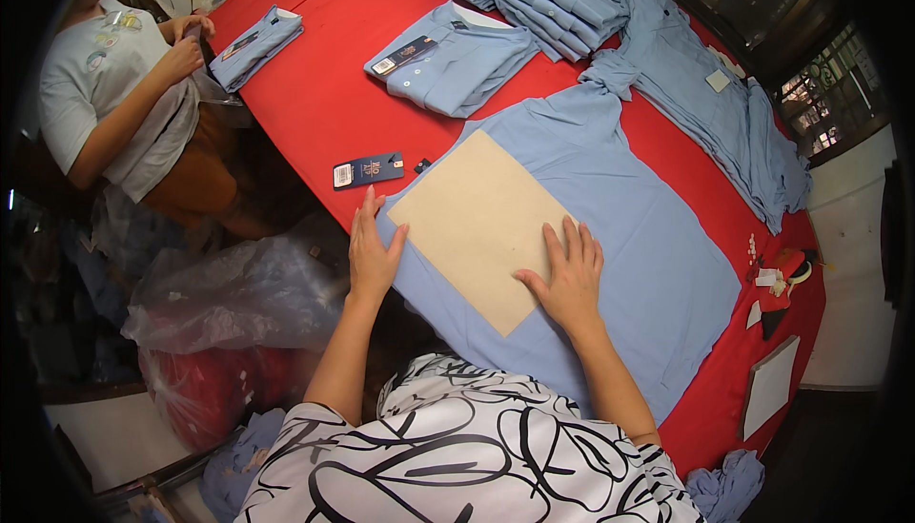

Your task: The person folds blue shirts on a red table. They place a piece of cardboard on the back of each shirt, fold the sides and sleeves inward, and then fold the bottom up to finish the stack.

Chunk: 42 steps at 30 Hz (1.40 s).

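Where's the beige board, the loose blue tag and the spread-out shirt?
Beige board (484, 229), head view: its centre.
Loose blue tag (369, 171), head view: middle.
Spread-out shirt (656, 246), head view: fabric right of the board.

On my remote feed I note one light-blue shirt (658, 246), spread out on the red table (305, 127), its surface lightly creased. Upon it I record one beige rectangular card (477, 232), plain-faced and lying flat, set at a slant, its left corner close to the shirt's left edge, fabric exposed widely rightward.
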Available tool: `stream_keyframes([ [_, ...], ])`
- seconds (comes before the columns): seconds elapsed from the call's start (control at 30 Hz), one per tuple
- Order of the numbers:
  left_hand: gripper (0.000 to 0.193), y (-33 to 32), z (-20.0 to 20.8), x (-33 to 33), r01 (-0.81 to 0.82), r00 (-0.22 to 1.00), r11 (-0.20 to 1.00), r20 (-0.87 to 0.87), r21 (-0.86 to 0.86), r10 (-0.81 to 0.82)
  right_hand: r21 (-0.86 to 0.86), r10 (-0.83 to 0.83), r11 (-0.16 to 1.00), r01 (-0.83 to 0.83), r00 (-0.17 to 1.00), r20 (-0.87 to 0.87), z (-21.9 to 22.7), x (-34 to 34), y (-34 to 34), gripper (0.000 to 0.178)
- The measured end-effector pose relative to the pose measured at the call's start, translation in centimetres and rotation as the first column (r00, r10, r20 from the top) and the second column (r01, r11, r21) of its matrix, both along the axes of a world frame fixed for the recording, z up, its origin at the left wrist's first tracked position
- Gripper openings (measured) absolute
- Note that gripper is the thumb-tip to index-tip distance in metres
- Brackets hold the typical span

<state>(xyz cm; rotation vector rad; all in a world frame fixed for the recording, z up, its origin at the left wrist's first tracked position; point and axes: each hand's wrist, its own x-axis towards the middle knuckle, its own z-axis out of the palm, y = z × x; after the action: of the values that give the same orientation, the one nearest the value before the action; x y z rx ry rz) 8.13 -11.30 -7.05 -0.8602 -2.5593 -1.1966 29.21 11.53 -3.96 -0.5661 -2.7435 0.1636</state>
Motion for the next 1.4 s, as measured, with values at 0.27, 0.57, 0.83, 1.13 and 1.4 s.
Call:
stream_keyframes([
  [0.27, 0.071, 0.0, 0.2, 0.2, -0.001, 1.000, 0.999, 0.012, 0.051, 0.001, -0.119, -0.095, 0.988, 0.100, 0.995, 0.041, 1.7, -3.5, 2.1, 0.081],
  [0.57, 0.072, 0.2, -0.5, -0.1, -0.029, 0.999, 1.000, -0.043, 0.008, 0.030, -0.303, -0.154, 0.936, 0.177, 0.983, 0.099, 2.9, -6.2, 4.0, 0.057],
  [0.83, 0.072, 0.2, -0.3, 0.1, -0.046, 0.999, 0.998, 0.002, 0.051, 0.046, -0.393, -0.120, 0.910, 0.133, 0.991, 0.057, 2.1, -7.6, 5.4, 0.043],
  [1.13, 0.071, -0.5, -0.2, -0.2, 0.026, 0.999, 0.999, -0.030, 0.039, -0.025, -0.363, -0.155, 0.924, 0.125, 0.986, -0.056, 1.0, -8.0, 6.3, 0.017],
  [1.4, 0.071, -0.5, -0.3, -0.2, 0.000, 1.000, 0.997, 0.000, 0.071, 0.000, -0.348, -0.157, 0.930, 0.121, 0.984, -0.078, 0.5, -8.2, 6.6, 0.015],
])
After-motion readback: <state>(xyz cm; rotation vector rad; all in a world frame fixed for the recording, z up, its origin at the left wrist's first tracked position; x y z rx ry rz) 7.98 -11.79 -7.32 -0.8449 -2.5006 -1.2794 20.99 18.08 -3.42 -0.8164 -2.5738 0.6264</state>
